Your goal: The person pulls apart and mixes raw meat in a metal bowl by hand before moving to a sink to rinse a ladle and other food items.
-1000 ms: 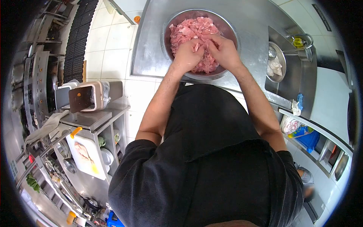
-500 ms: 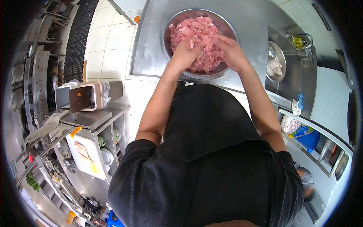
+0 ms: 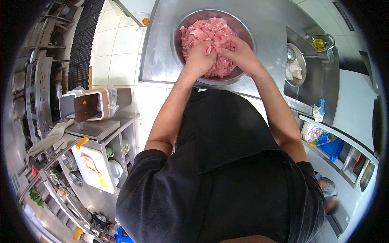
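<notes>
A wide steel bowl stands on the steel counter and holds a heap of pale pink raw meat pieces. My left hand is over the near left part of the heap, its fingers curled around a piece of meat, a pale bit of which shows by the thumb. Close beside it on the right, my right hand is bent inward with thumb and fingers closing on meat. The fingertips of both hands nearly meet, and the meat between them is partly hidden.
Right of the steel counter is a sink with a metal bowl of whitish pieces and a ladle. At left, a steel cart carries plastic bins. Another person is at lower right.
My right hand has shifted slightly left, its thumb now reaching toward my left hand. The left hand has turned and moved a little over the meat. The bowl stays put.
</notes>
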Tool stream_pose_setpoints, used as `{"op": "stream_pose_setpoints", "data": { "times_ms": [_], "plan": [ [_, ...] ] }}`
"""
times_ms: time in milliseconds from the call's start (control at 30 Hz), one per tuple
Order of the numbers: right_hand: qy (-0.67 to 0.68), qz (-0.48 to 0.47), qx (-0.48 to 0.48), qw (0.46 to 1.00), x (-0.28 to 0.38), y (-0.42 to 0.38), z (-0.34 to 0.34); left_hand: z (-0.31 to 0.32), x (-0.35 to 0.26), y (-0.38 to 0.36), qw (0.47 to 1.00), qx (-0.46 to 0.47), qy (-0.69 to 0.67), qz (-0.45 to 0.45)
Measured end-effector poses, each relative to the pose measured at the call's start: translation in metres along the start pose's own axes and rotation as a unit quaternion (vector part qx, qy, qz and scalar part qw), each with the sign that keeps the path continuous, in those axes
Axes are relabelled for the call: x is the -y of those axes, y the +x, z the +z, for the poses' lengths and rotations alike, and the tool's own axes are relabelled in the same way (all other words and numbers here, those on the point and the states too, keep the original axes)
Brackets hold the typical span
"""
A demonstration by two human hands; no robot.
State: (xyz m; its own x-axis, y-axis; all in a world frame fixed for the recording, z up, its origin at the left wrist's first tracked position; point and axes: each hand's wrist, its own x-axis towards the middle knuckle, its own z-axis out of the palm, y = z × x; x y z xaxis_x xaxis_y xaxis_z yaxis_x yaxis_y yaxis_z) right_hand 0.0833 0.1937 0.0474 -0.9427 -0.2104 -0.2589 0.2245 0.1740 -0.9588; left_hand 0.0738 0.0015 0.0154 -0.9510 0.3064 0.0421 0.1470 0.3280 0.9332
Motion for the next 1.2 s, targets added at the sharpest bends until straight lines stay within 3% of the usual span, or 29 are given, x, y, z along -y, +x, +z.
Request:
{"op": "stream_pose_setpoints", "data": {
  "times_ms": [200,400,467,567,900,1100,1200],
  "plan": [
    [-0.04,-0.041,-0.019,0.998,-0.002,0.003,0.004,0.004,0.001,-0.001,0.998,-0.042,-0.011,0.045],
    [-0.028,-0.038,-0.024,0.999,-0.007,0.007,0.006,0.008,0.007,0.001,0.988,-0.06,0.093,0.105],
    [0.005,-0.008,-0.023,1.0,0.004,0.003,0.013,0.008,0.006,0.001,0.984,-0.078,0.114,0.11],
    [-0.079,-0.029,-0.072,0.994,0.003,0.001,0.017,0.006,-0.001,0.001,0.981,-0.076,0.136,0.115],
    [-0.073,-0.054,-0.063,0.994,-0.012,0.005,0.012,0.01,-0.002,-0.004,0.978,-0.066,0.154,0.125],
    [-0.108,-0.061,-0.069,0.99,0.008,-0.006,0.012,0.004,-0.002,-0.004,0.98,-0.043,0.182,0.069],
    [-0.136,-0.061,-0.077,0.986,0.003,-0.008,0.002,0.0,0.007,-0.005,0.98,-0.082,0.154,0.1]
  ]
}}
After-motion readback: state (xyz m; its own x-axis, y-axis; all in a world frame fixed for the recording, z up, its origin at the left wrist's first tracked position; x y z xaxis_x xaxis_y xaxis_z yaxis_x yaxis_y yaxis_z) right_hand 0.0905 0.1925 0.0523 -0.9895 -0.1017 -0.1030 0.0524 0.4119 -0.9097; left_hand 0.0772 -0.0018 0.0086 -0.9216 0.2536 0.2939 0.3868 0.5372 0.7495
